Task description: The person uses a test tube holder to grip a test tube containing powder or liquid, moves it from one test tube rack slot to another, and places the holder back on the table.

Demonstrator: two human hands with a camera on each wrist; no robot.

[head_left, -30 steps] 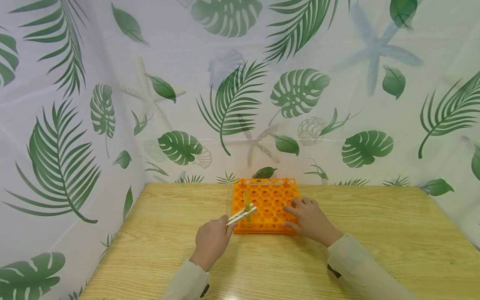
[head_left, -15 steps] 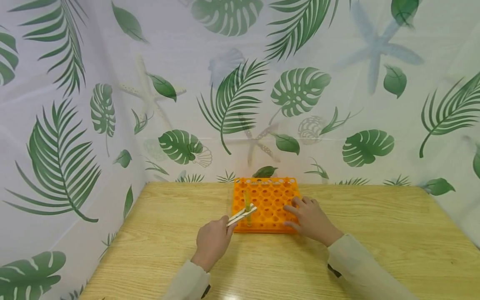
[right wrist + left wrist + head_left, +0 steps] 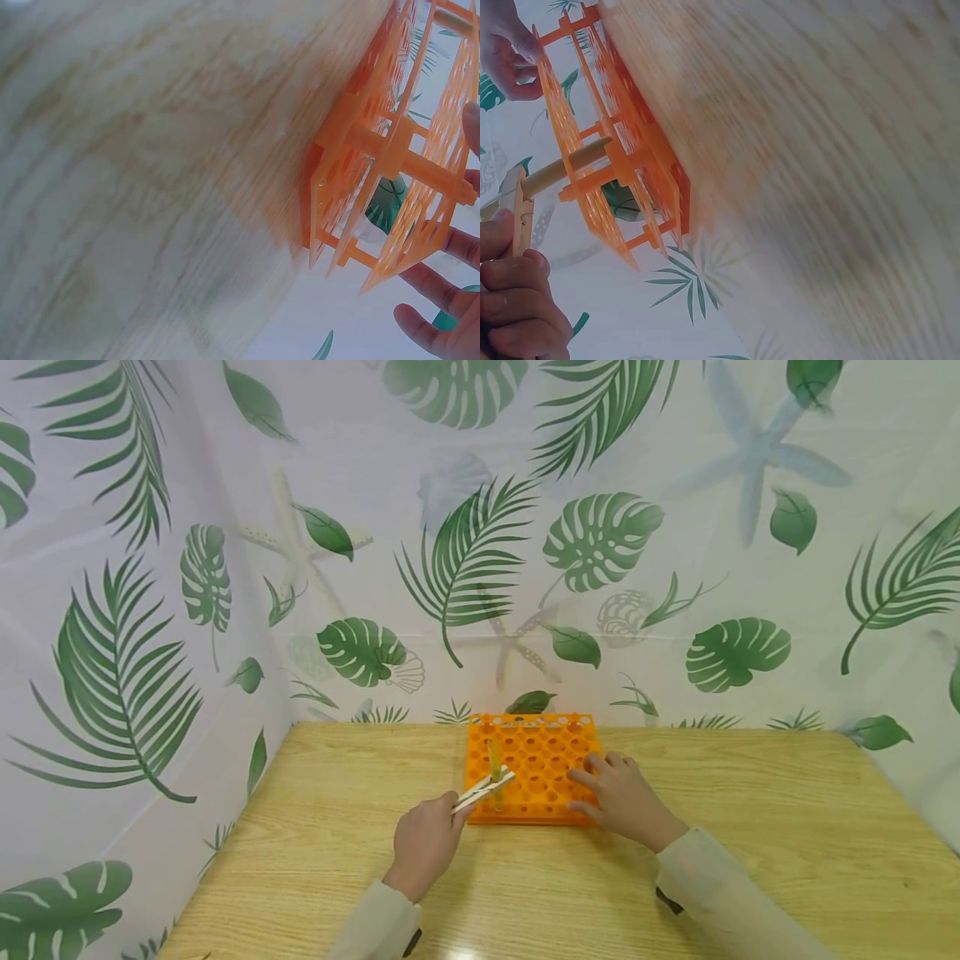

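My left hand (image 3: 427, 843) grips a wooden test tube clamp (image 3: 480, 790). The clamp's jaws are around a test tube (image 3: 495, 760) with yellow contents, near the front left of an orange test tube rack (image 3: 532, 817). In the left wrist view the test tube (image 3: 559, 171) slants through the rack's top plate, its lower end inside the rack (image 3: 622, 161). My right hand (image 3: 626, 802) lies spread over the rack's right side, its fingertips touching the top plate. From the right wrist its fingers (image 3: 431, 289) look loosely bent by the rack's edge (image 3: 375, 187).
The rack stands on a wood-grain table (image 3: 337, 777), close to the back edge. Behind and to the left hangs a white cloth (image 3: 480, 460) printed with green leaves and starfish. The rack's other visible holes hold no tubes.
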